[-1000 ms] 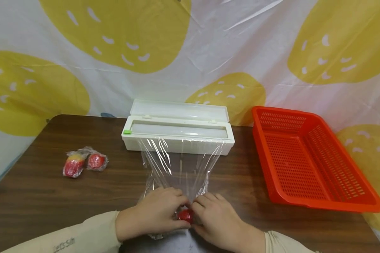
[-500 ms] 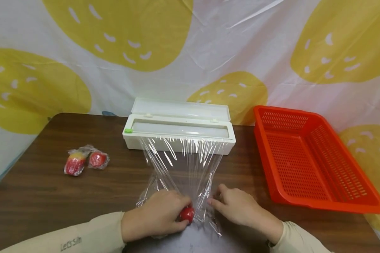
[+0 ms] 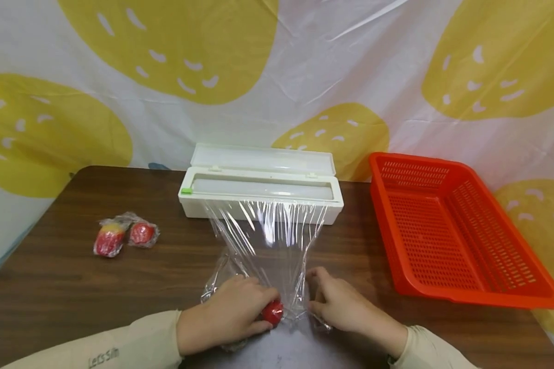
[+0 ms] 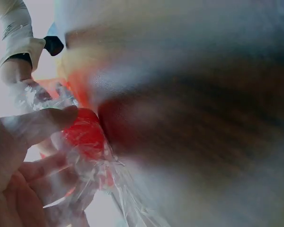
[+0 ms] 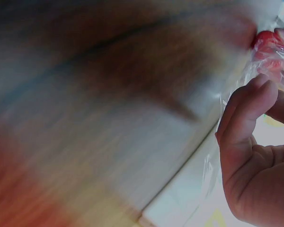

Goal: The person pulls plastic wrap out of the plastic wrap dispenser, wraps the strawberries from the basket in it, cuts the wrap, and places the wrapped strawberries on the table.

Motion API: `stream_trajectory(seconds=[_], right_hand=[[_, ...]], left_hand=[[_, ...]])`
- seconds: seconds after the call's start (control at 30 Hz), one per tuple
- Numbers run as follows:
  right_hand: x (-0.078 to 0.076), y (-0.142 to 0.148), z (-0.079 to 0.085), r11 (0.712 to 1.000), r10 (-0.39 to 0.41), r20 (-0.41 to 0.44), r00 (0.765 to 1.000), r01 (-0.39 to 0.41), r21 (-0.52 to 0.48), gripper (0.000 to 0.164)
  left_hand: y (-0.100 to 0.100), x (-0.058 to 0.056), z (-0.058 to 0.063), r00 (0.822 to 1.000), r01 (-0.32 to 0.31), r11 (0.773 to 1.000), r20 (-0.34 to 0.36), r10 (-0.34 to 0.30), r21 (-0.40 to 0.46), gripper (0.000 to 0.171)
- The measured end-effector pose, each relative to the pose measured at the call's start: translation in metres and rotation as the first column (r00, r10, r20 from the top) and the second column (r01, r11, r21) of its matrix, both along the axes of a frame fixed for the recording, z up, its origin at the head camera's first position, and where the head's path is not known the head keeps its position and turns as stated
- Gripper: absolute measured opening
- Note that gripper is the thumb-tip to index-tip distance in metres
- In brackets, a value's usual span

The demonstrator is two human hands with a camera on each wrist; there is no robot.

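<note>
My left hand (image 3: pixel 233 312) grips a small red round fruit (image 3: pixel 273 311), its thumb and fingers curled about the fruit's left side. Clear cling film (image 3: pixel 277 256) stretches from the white dispenser box (image 3: pixel 258 207) down to the fruit. Wrinkled film lies over the red surface (image 4: pixel 87 135) in the left wrist view. At the film's right edge is my right hand (image 3: pixel 343 302), fingers bent, with a gap between thumb and forefinger. In the right wrist view its fingertips (image 5: pixel 262 85) are right at the film, short of the fruit.
Two film-wrapped fruits lie at the left of the dark wooden table (image 3: pixel 166 277): a red-and-yellow one (image 3: pixel 109 240) and a red one (image 3: pixel 142 233). A red perforated basket (image 3: pixel 394 246) stands at the right. The dispenser's lid (image 3: pixel 263 159) is raised before a lemon-print cloth (image 3: pixel 240 123).
My right hand has left the fruit and moved right to the film's edge, then slightly inward. The left hand has kept hold of the fruit. The film has bunched into more folds.
</note>
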State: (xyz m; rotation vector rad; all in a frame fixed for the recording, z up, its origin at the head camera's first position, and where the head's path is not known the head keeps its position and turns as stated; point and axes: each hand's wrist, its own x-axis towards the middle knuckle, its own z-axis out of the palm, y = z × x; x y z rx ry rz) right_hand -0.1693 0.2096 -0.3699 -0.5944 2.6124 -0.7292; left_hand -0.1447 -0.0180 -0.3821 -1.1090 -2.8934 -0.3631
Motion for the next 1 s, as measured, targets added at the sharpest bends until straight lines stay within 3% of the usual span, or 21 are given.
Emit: stream_trajectory(seconds=[0.27, 0.33, 0.4, 0.47, 0.5, 0.53, 0.6, 0.63, 0.67, 0.7, 0.73, 0.8, 0.93, 1.0], right_hand=[[0.001, 0.007, 0.002, 0.999, -0.009, -0.081, 0.997, 0.012, 0.039, 0.036], [0.001, 0.005, 0.003, 0.996, -0.031, -0.154, 0.988, 0.043, 0.076, 0.029], [0.002, 0.003, 0.005, 0.994, -0.052, -0.284, 0.957, 0.076, 0.076, 0.023], [0.004, -0.001, 0.009, 0.997, -0.038, -0.471, 0.881, 0.066, 0.043, 0.018], [0.005, -0.003, 0.012, 0.999, -0.018, -0.570, 0.822, 0.033, 0.016, 0.015], [0.006, -0.006, 0.014, 1.000, 0.015, -0.661, 0.750, -0.026, -0.007, 0.013], [0.010, -0.013, 0.017, 0.985, 0.113, -0.808, 0.578, -0.171, 0.016, 0.012], [0.013, -0.017, 0.017, 0.970, 0.166, -0.848, 0.503, -0.237, 0.050, 0.013], [0.016, -0.022, 0.015, 0.952, 0.221, -0.870, 0.441, -0.291, 0.095, 0.014], [0.019, -0.025, 0.013, 0.934, 0.273, -0.877, 0.395, -0.327, 0.143, 0.016], [0.021, -0.029, 0.010, 0.919, 0.318, -0.874, 0.369, -0.347, 0.188, 0.018], [0.026, -0.033, 0.003, 0.902, 0.387, -0.848, 0.362, -0.338, 0.267, 0.025], [0.026, -0.037, -0.008, 0.900, 0.432, -0.773, 0.465, -0.283, 0.333, 0.034], [0.023, -0.040, -0.010, 0.904, 0.427, -0.751, 0.505, -0.263, 0.337, 0.034]], left_hand=[[0.002, -0.005, 0.002, 1.000, 0.001, 1.000, -0.019, -0.001, -0.005, 0.028], [0.002, -0.006, 0.000, 1.000, 0.003, 1.000, -0.030, -0.003, 0.007, 0.026], [0.002, -0.007, -0.001, 1.000, 0.002, 1.000, -0.020, -0.002, 0.030, 0.023], [0.002, -0.008, -0.003, 1.000, -0.001, 0.999, -0.002, 0.001, 0.049, 0.022], [0.002, -0.009, -0.003, 1.000, -0.002, 0.998, 0.015, 0.002, 0.057, 0.022], [0.002, -0.011, -0.003, 0.999, -0.006, 0.998, 0.034, 0.004, 0.061, 0.022], [0.001, -0.014, -0.003, 0.997, -0.012, 0.997, 0.072, 0.007, 0.072, 0.024], [0.001, -0.015, -0.002, 0.995, -0.017, 0.997, 0.103, 0.009, 0.080, 0.025], [0.000, -0.018, -0.001, 0.991, -0.022, 0.996, 0.132, 0.010, 0.087, 0.025], [0.000, -0.020, -0.001, 0.987, -0.027, 0.995, 0.163, 0.011, 0.093, 0.025], [-0.001, -0.023, 0.000, 0.981, -0.029, 0.994, 0.194, 0.009, 0.102, 0.025], [-0.002, -0.028, 0.000, 0.963, -0.035, 0.992, 0.271, 0.000, 0.122, 0.020], [-0.006, -0.038, 0.001, 0.913, -0.006, 0.984, 0.402, -0.068, 0.179, 0.007], [-0.009, -0.043, 0.000, 0.887, 0.017, 0.978, 0.448, -0.111, 0.209, 0.005]])
